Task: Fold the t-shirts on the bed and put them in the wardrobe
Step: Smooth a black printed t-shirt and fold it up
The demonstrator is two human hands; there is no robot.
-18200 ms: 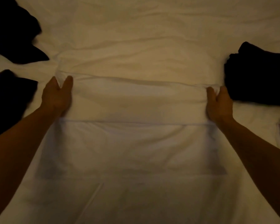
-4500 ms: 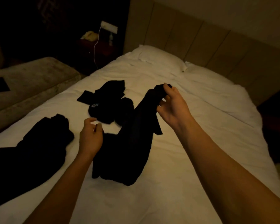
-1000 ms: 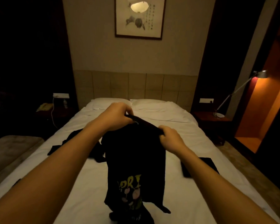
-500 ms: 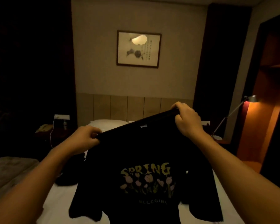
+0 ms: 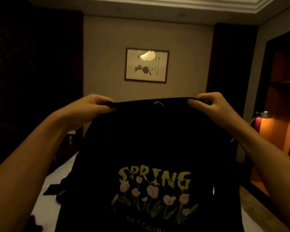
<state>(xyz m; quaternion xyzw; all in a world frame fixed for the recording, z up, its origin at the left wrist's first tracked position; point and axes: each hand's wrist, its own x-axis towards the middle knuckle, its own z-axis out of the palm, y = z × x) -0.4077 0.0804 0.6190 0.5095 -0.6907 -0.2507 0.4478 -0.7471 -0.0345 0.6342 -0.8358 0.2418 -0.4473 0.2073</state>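
A picture in a dark wooden frame (image 5: 146, 65) hangs on the plain beige wall (image 5: 104, 61), with a light shining on its glass. At the right edge a small lamp with a metal shade (image 5: 263, 114) glows beside an orange wooden nook (image 5: 281, 104). White trim (image 5: 174, 4) runs along the ceiling.

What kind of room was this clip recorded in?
Most likely a hotel bedroom. A bed with white sheets lies under the black SPRING t-shirt, a framed ink painting hangs on the wall behind it, and a lit lamp stands by a wood-panelled alcove at the right.
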